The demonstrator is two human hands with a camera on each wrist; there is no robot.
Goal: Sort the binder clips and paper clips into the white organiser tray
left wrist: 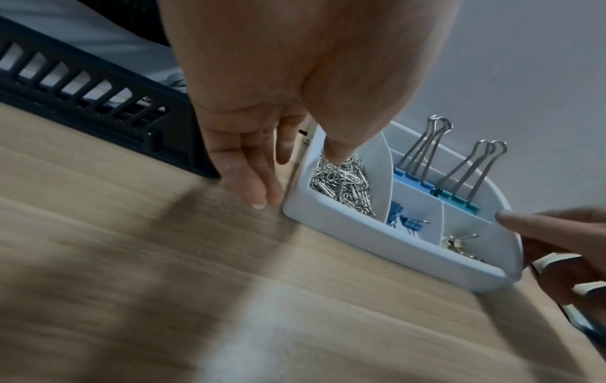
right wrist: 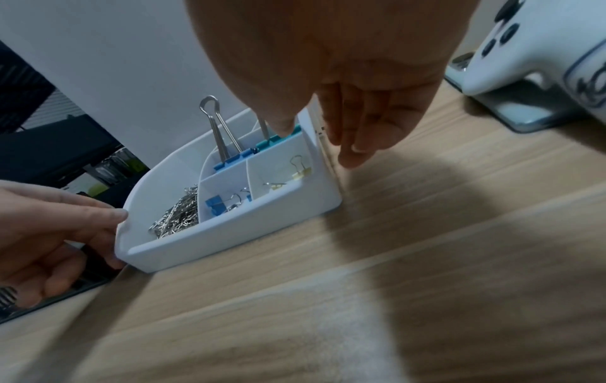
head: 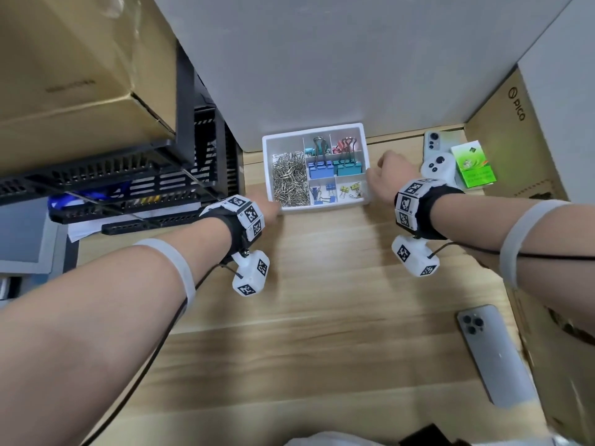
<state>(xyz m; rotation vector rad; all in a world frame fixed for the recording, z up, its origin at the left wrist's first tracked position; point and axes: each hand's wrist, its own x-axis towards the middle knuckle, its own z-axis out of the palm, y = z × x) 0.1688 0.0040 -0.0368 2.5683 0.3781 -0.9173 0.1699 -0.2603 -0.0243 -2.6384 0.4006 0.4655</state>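
The white organiser tray (head: 322,205) stands on the wooden table against the grey back panel. Silver paper clips (head: 289,180) fill its left compartment. Large blue binder clips (head: 320,170) and teal binder clips (head: 349,165) stand in the middle, with small blue clips (head: 323,191) and yellow clips (head: 351,189) in front. My left hand (head: 272,210) holds the tray's left wall (left wrist: 296,197), thumb over the paper clips (left wrist: 341,181), fingers (left wrist: 259,197) outside. My right hand (head: 386,175) grips the right wall (right wrist: 323,165), with its thumb over the rim and its fingers (right wrist: 351,158) outside.
A black mesh file rack (head: 128,178) under a cardboard box (head: 64,75) stands close on the left. To the right lie a white controller (head: 438,165), a green packet (head: 473,165) and cardboard (head: 515,140). A grey phone (head: 495,352) lies near the front right.
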